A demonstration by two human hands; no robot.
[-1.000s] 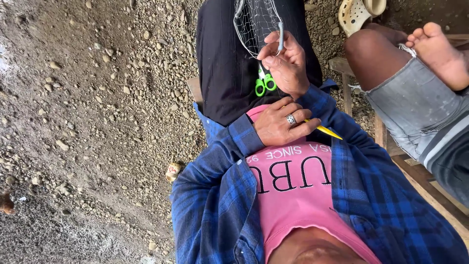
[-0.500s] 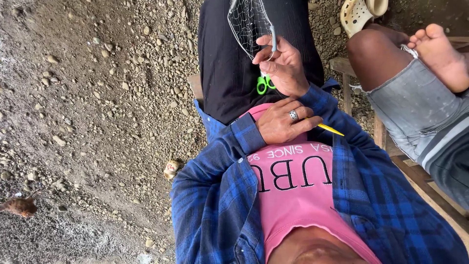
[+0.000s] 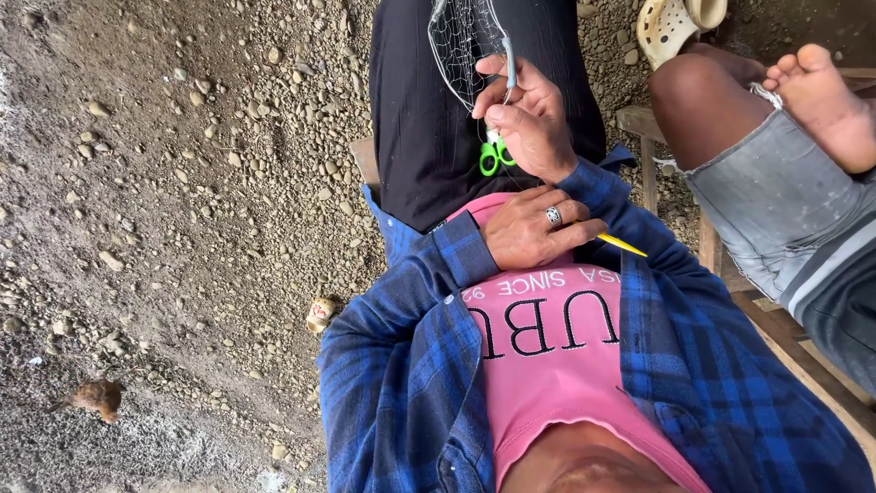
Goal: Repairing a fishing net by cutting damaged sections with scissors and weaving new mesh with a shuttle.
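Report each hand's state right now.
Left hand: fingers closed, holding a yellow netting needle.
Right hand: fingers closed, pinching the fishing net.

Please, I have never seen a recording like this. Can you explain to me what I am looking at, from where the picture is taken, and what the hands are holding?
There is no machine here. The picture comes from one camera worn on a person's head, looking down along their own body, so you see their pink shirt and blue checked shirt from above.

The right hand reaches out over the lap and pinches a thin mesh net together with a slim pale tool. Green-handled scissors lie on the dark trousers just under that hand.

The left hand, wearing a ring, rests against the belly and holds a yellow stick; only its tip shows, so I cannot tell what it is.

The person sits on a wooden bench above gravel ground. At the right are another person's legs, and a pale shoe lies on the ground.
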